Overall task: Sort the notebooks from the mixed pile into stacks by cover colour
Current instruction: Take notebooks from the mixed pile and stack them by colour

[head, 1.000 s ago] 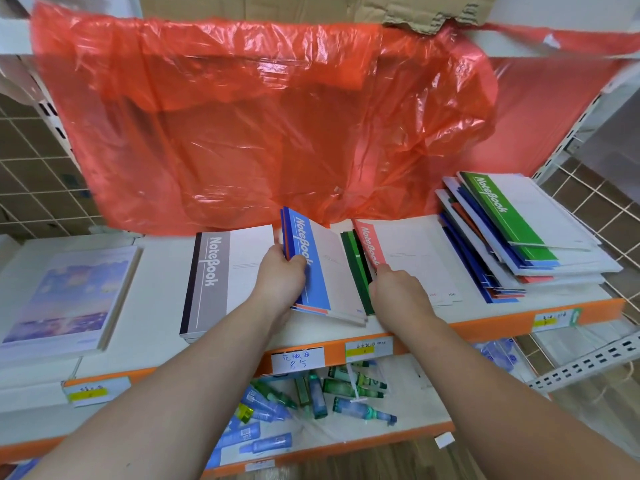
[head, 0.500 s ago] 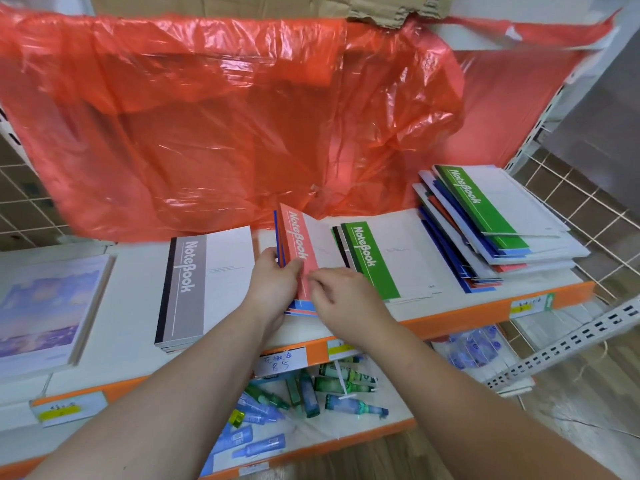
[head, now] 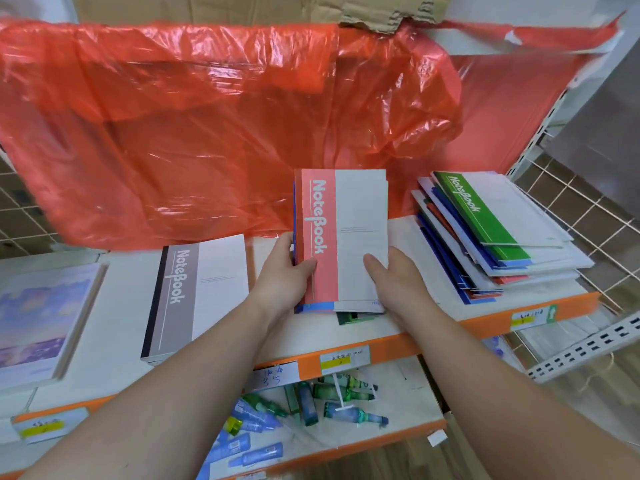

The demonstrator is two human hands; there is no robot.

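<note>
Bundle (head: pixel 311 307), red notebook (head: pixel 320 237) on top, faced the camera at frame centre instead of standing tilted, left hand (head: pixel 284 271) clamped on its left edge, right hand (head: pixel 398 275) gripping the right, covering all but a corner of the green notebook (head: pixel 349 318).

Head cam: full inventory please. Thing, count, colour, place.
held notebooks: several, red on top, blue beneath; raised, centre
green notebook: one, flat under them
grey stack: one, left of centre
mixed pile: one, green on top, right
pastel book: one, far left
plastic sheet: one, red, behind
shelf: one, white, orange edge
small bottles: many, green and blue, tier below
price labels: several, white-yellow, shelf edge
left hand: grips held notebooks' left edge
right hand: holds their right side
</note>
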